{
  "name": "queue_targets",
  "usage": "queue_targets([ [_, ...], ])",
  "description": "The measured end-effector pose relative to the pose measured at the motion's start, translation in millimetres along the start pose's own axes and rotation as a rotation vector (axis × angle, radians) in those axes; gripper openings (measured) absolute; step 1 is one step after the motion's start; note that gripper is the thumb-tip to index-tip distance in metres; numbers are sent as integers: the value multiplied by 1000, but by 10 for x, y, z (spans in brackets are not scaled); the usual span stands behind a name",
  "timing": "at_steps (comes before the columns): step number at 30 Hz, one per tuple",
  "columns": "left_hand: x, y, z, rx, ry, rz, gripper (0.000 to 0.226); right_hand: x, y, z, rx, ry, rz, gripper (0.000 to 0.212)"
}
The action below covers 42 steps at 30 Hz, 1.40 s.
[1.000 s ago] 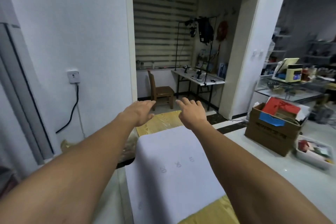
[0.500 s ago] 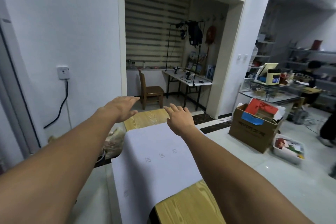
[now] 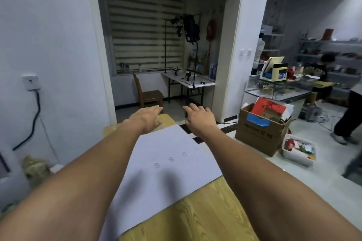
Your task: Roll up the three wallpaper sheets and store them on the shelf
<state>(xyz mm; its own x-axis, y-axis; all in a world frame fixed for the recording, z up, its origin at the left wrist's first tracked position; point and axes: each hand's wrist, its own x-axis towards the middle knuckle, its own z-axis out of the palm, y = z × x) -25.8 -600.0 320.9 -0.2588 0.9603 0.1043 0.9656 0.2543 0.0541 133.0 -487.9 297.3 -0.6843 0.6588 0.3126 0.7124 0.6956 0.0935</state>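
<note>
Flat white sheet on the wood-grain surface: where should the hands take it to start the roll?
Probably its far edge, one hand near each corner, from above. The white sheet lies flat, so only an edge can be pinched up, and the open left hand and right hand reach that end.

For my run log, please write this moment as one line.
white wallpaper sheet: flat, unrolled, on yellow wood-grain table | left hand: open, near sheet's far edge | right hand: open, likewise

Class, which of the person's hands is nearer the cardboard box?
Right. The right hand is left of the box, past the far corner of the sheet; the left hand is farther left, over the table.
</note>
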Motion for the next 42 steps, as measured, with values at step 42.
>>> queue_targets([
  [42, 4072, 2252, 1215, 38, -53, -314, 56, 2215, 4052, 1835, 192, -93, -222, 52],
])
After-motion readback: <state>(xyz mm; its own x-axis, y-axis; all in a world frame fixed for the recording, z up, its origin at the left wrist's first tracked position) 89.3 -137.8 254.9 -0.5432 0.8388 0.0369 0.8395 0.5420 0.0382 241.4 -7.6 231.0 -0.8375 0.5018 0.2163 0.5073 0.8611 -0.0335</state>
